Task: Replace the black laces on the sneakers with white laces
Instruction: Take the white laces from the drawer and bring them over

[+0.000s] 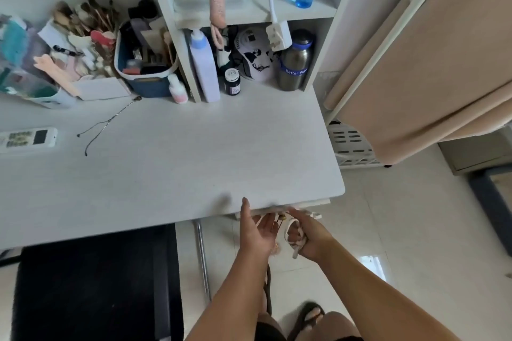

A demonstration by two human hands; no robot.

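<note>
In the head view, the white laces (293, 232) were held bunched in the right hand (307, 238), its grip curled tight round them, just below the bench (166, 163) edge. The left hand (257, 232) was spread flat beside them (no sneakers were seen). The bundle would best be untangled first.

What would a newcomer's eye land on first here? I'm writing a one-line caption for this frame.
Probably the two bare arms reaching to the desk's near edge, where the right hand grips a bunch of white laces and the left hand lies open beside it. Next, the crowded back: a makeup brush holder at left, a steel bottle in the shelf.
</note>
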